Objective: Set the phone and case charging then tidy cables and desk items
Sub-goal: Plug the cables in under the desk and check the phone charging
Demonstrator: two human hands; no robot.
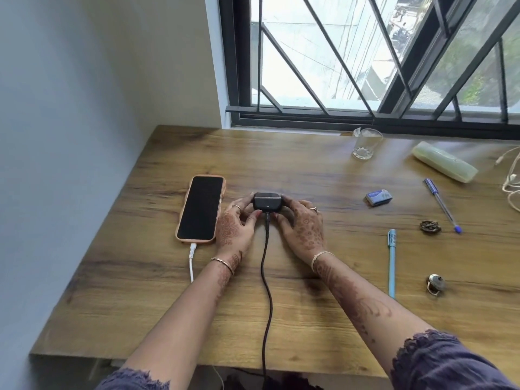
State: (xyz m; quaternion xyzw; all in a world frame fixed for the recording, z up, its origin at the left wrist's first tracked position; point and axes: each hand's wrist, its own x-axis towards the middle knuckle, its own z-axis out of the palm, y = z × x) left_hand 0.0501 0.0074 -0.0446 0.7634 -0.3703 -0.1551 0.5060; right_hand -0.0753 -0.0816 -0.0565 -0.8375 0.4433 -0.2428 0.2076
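Left hand [239, 225] and right hand [304, 225] rest on the wooden desk [309, 170], right of the phone [201, 208], which lies face up with its white cable [192, 263] in. Their fingers [295, 206] curl round the small black case [267, 202] from 2 sides, I think to steady it on its black cable [262, 263]. Behind, a barred window [304, 109].

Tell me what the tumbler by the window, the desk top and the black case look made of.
Tumbler: clear glass, seemingly; see-through, with a ribbed base. Desk top: wood or wood-look laminate, matte, with grain streaks. Black case: probably hard plastic, smooth, with a faint sheen.
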